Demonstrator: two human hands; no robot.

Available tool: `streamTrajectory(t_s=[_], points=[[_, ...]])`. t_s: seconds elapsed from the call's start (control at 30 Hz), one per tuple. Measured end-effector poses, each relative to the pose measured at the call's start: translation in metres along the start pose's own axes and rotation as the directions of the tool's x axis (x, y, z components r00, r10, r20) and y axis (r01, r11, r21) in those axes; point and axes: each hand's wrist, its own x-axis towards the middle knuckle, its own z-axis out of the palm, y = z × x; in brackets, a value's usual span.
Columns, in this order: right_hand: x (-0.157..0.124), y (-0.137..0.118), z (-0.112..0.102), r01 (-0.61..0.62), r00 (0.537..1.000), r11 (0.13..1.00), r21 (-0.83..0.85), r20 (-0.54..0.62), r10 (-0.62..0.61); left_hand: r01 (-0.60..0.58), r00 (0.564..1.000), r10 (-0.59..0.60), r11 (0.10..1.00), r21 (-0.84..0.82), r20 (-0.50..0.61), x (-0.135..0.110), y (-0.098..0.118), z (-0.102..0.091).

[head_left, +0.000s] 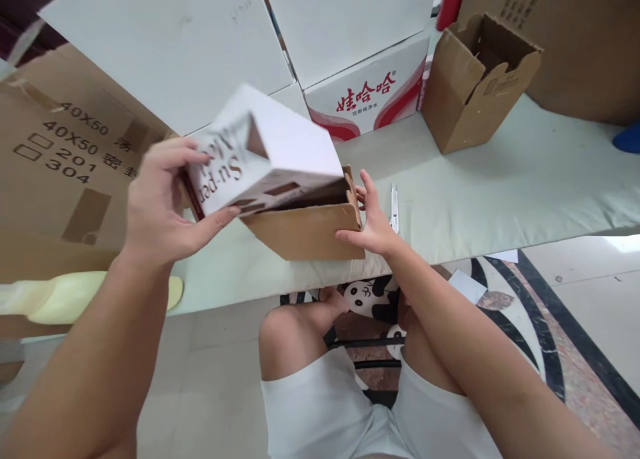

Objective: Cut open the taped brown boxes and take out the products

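My left hand (163, 202) grips the end of a white printed box (270, 152) with dark lettering, held tilted with its far end inside a small brown cardboard carton (305, 231). The carton rests near the front edge of the pale green table (500, 186). My right hand (373, 219) holds the carton's right end, thumb along its side and fingers up by the flap.
An open brown carton (475, 79) stands at the back right. White boxes, one with red lettering (370, 96), are stacked behind. A large flat cardboard box (60, 159) lies at left. A small white tool (394, 206) lies beside my right hand. My knees sit below the table edge.
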Motion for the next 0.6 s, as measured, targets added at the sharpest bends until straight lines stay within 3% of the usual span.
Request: streamTrajectory(t_s=[0.1, 0.17, 0.23, 0.3, 0.37, 0.4, 0.5, 0.6], points=[[0.001, 0.004, -0.001, 0.035, 0.991, 0.992, -0.122, -0.124, -0.050, -0.204, 0.976, 0.197, 0.976, -0.080, -0.088, -0.002, -0.014, -0.013], [-0.001, 0.009, -0.008, 0.059, 0.966, 0.968, -0.243, -0.230, -0.117, -0.237, 0.963, 0.222, 0.968, -0.085, -0.155, -0.017, -0.018, -0.012], [-0.003, 0.014, -0.019, 0.044, 0.929, 0.925, -0.377, -0.324, -0.177, -0.138, 0.980, 0.119, 0.984, -0.111, -0.157, -0.044, -0.016, -0.004], [-0.005, 0.017, -0.034, 0.000, 0.901, 0.872, -0.489, -0.378, -0.212, 0.045, 0.992, -0.064, 0.985, -0.168, -0.113, -0.080, -0.010, 0.011], [-0.010, 0.016, -0.048, -0.030, 0.892, 0.830, -0.557, -0.389, -0.229, 0.111, 0.991, -0.118, 0.988, -0.112, -0.065, -0.120, -0.003, 0.026], [-0.014, 0.012, -0.053, -0.034, 0.890, 0.814, -0.579, -0.388, -0.239, 0.097, 0.994, -0.099, 0.995, -0.030, -0.049, -0.138, 0.001, 0.032], [-0.036, -0.012, -0.060, 0.025, 0.857, 0.781, -0.624, -0.389, -0.338, -0.096, 0.994, 0.086, 0.980, 0.172, 0.065, -0.180, 0.011, 0.043], [-0.075, -0.045, -0.047, 0.235, 0.777, 0.807, -0.543, -0.394, -0.491, -0.228, 0.965, 0.197, 0.956, 0.187, 0.171, -0.202, 0.017, 0.044]])
